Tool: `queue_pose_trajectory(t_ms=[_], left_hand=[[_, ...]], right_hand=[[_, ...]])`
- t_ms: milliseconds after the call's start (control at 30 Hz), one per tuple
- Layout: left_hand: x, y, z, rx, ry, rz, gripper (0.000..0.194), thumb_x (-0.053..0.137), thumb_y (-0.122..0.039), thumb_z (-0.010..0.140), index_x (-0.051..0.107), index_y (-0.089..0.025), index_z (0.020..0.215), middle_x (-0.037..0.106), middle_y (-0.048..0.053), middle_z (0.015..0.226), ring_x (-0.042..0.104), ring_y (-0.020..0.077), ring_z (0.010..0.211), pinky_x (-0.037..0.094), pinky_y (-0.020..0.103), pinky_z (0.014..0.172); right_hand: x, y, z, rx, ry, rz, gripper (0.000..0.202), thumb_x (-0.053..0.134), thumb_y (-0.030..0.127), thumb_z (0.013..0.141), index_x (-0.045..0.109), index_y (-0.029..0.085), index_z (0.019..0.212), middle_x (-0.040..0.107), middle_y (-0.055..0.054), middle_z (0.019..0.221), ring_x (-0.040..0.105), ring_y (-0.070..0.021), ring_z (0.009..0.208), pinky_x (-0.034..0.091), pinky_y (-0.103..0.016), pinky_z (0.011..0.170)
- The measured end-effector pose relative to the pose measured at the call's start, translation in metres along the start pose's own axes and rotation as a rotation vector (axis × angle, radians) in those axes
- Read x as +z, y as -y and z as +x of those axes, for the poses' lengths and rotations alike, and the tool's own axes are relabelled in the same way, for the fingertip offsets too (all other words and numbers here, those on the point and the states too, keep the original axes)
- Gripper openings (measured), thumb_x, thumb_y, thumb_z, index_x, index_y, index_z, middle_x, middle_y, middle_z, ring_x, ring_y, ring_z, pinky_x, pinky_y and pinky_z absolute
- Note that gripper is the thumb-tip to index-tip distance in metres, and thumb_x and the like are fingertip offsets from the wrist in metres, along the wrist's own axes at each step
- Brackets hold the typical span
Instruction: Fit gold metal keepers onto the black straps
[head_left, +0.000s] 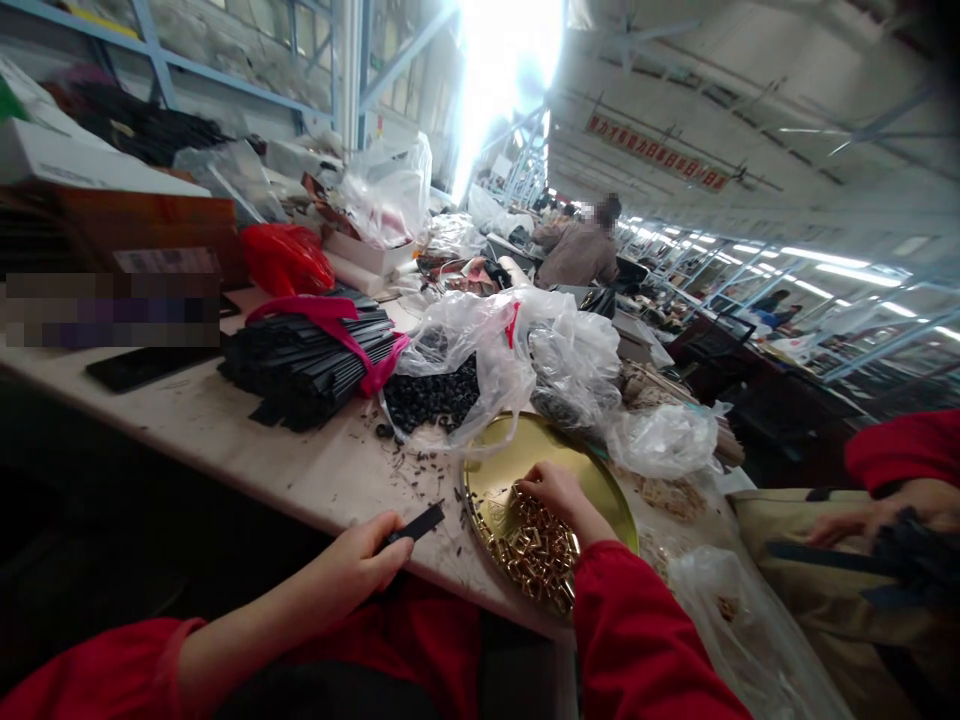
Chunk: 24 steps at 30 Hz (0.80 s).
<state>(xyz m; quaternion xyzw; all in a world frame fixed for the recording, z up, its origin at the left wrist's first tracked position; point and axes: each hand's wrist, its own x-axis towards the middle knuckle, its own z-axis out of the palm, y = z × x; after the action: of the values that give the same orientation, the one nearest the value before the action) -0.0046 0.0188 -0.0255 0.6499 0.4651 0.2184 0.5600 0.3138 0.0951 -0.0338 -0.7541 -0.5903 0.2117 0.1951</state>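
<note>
My left hand (375,550) is closed round a short black strip (421,523), whose free end points to the upper right over the table's front edge. Over a round golden tray (592,475) is my right hand (559,492), its fingers bent down at a heap of small gold metal buckles (534,550). Its fingertips touch the upper part of the heap; whether a buckle is between them is too small to tell. Left of the tray, an open clear plastic bag holds many small black pieces (435,395). A bundle of black strips (300,365) tied with a pink band lies farther left.
Small dark bits are scattered on the table (322,470) beside the tray. A red bag (285,258), a cardboard box (165,235) and clear plastic bags (577,350) stand behind. At the right edge, another person's hand (877,515) is near black strips.
</note>
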Motion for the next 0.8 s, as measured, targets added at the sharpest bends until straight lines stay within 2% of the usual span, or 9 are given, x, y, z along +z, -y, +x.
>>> queue_pose_trajectory(t_ms=[100, 167, 233, 300, 333, 400, 467, 633, 800], left_hand=[[0.0, -0.009, -0.003, 0.011, -0.035, -0.005, 0.024, 0.043, -0.04, 0.077, 0.043, -0.02, 0.065, 0.044, -0.007, 0.049, 0.04, 0.0107, 0.048, 0.032, 0.022, 0.049], [0.003, -0.015, -0.002, 0.038, -0.103, -0.05, 0.024, 0.046, -0.041, 0.076, 0.045, -0.019, 0.068, 0.046, -0.007, 0.051, 0.041, 0.0109, 0.05, 0.033, 0.022, 0.05], [0.009, -0.021, 0.0, 0.065, -0.17, -0.129, 0.026, 0.049, -0.043, 0.075, 0.05, -0.018, 0.074, 0.047, -0.006, 0.055, 0.044, 0.0112, 0.053, 0.034, 0.021, 0.052], [0.014, -0.027, 0.002, 0.078, -0.213, -0.22, 0.029, 0.05, -0.045, 0.076, 0.053, -0.016, 0.079, 0.047, -0.006, 0.057, 0.045, 0.0113, 0.055, 0.035, 0.021, 0.053], [0.016, -0.028, 0.002, 0.085, -0.228, -0.262, 0.03, 0.051, -0.045, 0.076, 0.054, -0.016, 0.08, 0.047, -0.006, 0.057, 0.045, 0.0113, 0.056, 0.036, 0.021, 0.054], [0.018, -0.03, 0.001, 0.108, -0.269, -0.326, 0.029, 0.054, -0.043, 0.074, 0.055, -0.015, 0.079, 0.05, -0.004, 0.061, 0.047, 0.0118, 0.059, 0.038, 0.022, 0.057], [0.019, -0.027, -0.003, 0.111, -0.301, -0.361, 0.029, 0.057, -0.042, 0.072, 0.055, -0.014, 0.078, 0.054, -0.002, 0.066, 0.049, 0.0128, 0.063, 0.04, 0.022, 0.06], [0.017, -0.021, -0.013, -0.015, -0.278, -0.405, 0.033, 0.058, -0.044, 0.071, 0.057, -0.013, 0.082, 0.05, -0.004, 0.058, 0.045, 0.0106, 0.055, 0.037, 0.021, 0.053], [0.017, -0.02, -0.012, -0.004, -0.231, -0.437, 0.031, 0.058, -0.043, 0.072, 0.056, -0.013, 0.078, 0.054, -0.003, 0.062, 0.046, 0.0107, 0.056, 0.038, 0.021, 0.052]], right_hand=[[-0.002, 0.016, -0.015, -0.012, -0.04, 0.192, 0.018, 0.071, 0.023, 0.053, 0.054, 0.018, 0.048, 0.049, 0.003, 0.05, 0.046, -0.0138, 0.056, 0.03, -0.027, 0.057], [0.006, 0.035, -0.034, -0.025, -0.051, 0.361, 0.019, 0.067, 0.032, 0.06, 0.054, 0.019, 0.055, 0.048, 0.004, 0.049, 0.044, -0.0122, 0.052, 0.032, -0.026, 0.054], [0.022, 0.061, -0.061, -0.04, -0.033, 0.543, 0.025, 0.057, 0.043, 0.07, 0.054, 0.019, 0.066, 0.049, 0.004, 0.053, 0.045, -0.0115, 0.05, 0.035, -0.025, 0.052], [0.044, 0.089, -0.091, -0.055, 0.014, 0.708, 0.029, 0.052, 0.048, 0.073, 0.052, 0.019, 0.072, 0.054, 0.002, 0.058, 0.049, -0.0116, 0.053, 0.04, -0.025, 0.054], [0.055, 0.102, -0.105, -0.048, 0.053, 0.826, 0.028, 0.053, 0.047, 0.074, 0.05, 0.019, 0.071, 0.056, 0.002, 0.061, 0.05, -0.0113, 0.054, 0.042, -0.025, 0.054], [0.072, 0.123, -0.13, 0.048, 0.153, 1.257, 0.025, 0.065, 0.039, 0.068, 0.05, 0.019, 0.069, 0.059, 0.001, 0.066, 0.053, -0.0108, 0.058, 0.044, -0.025, 0.059], [0.084, 0.136, -0.145, 0.134, 0.212, 1.517, 0.024, 0.071, 0.031, 0.063, 0.051, 0.018, 0.068, 0.06, 0.002, 0.067, 0.055, -0.0098, 0.06, 0.045, -0.023, 0.061], [0.094, 0.136, -0.152, 0.135, 0.22, 1.529, 0.022, 0.07, 0.033, 0.069, 0.054, 0.018, 0.071, 0.059, 0.004, 0.062, 0.052, -0.0075, 0.053, 0.043, -0.02, 0.056], [0.105, 0.127, -0.151, 0.141, 0.197, 1.47, 0.026, 0.069, 0.04, 0.068, 0.054, 0.019, 0.071, 0.057, 0.004, 0.063, 0.048, -0.0077, 0.054, 0.042, -0.021, 0.055]])
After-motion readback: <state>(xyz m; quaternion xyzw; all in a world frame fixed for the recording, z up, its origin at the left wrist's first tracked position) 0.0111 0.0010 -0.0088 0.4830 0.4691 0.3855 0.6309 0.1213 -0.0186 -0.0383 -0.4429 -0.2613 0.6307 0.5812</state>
